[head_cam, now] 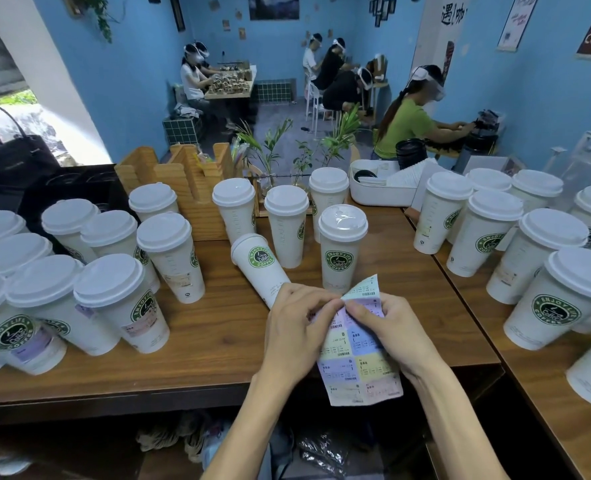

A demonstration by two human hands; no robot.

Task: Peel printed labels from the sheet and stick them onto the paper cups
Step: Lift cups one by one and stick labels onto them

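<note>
Over on the left, a crowd of lidded paper cups (121, 303) is standing on the wooden table (197, 358), and several are wearing small coloured labels low on their sides. Behind them a wooden rack (183, 181) is sitting near the back edge.

Moving toward the middle, one cup without a lid (259, 268) is leaning over, its base tucked down behind the left hand (297, 327). Just beside it a lidded cup (342, 251) is standing upright, logo facing us.

Now the action: the left hand is pinching the top of the label sheet (360, 368), fingers curled over its upper left edge. The sheet is hanging in the air over the table's front edge, pastel rectangles in rows, and its top corner is curling up and away. The right hand (387, 327) is gripping the sheet from the other side, thumb and fingertips meeting the left hand's right at the top of the sheet. Whether a label is actually coming free there, I cannot tell.

Further right, a white tray (380, 199) is sitting at the back, and another batch of lidded cups (550, 292) is standing on the neighbouring table (543, 382).
</note>
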